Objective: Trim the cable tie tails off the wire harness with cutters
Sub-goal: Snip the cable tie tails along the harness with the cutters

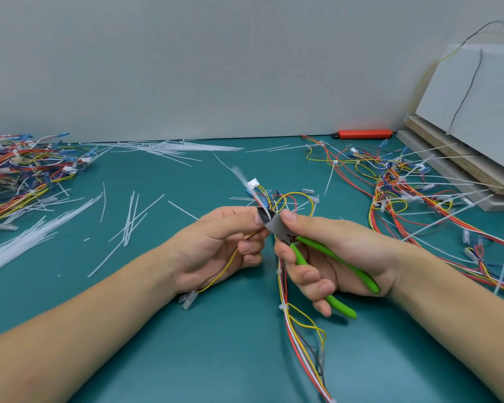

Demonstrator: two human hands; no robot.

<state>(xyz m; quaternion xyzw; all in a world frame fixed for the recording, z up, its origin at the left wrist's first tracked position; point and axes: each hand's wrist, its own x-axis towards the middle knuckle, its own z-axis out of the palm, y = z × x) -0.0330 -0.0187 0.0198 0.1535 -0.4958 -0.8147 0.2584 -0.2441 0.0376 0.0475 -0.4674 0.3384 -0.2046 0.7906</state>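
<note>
Left of the cutters (pixel 277 228), at the table's (pixel 186 359) far edge, lies a heap of harnesses (pixel 26 170); whether their ties are already trimmed is too small to tell, though few long tails stick out of it. Loose white tie strips (pixel 128 222) lie scattered between that heap and the cutters, and I take many for cut-off tails, so a fair share of the work looks done.

Just left of the cutters, the left hand (pixel 216 242) pinches the wire harness (pixel 285 286) between thumb and curled fingers, holding it up to the blades. A white tail (pixel 242 177) rises from the cutter head, smeared by motion blur, so I cannot tell whether it is already severed or about to be. The tie's head is hidden behind the blades and thumb.

Just right of the cutter head, the right hand (pixel 326 254) wraps the green handles, thumb on the metal head; the jaws seem closed or nearly so. Below the cutters, the same harness shows two ties that appear trimmed short.

Right of the cutters, a second pile of harnesses (pixel 419 193) bristles with long untrimmed tails, so plenty seems left. Its right end is cut off by the picture's edge.
</note>
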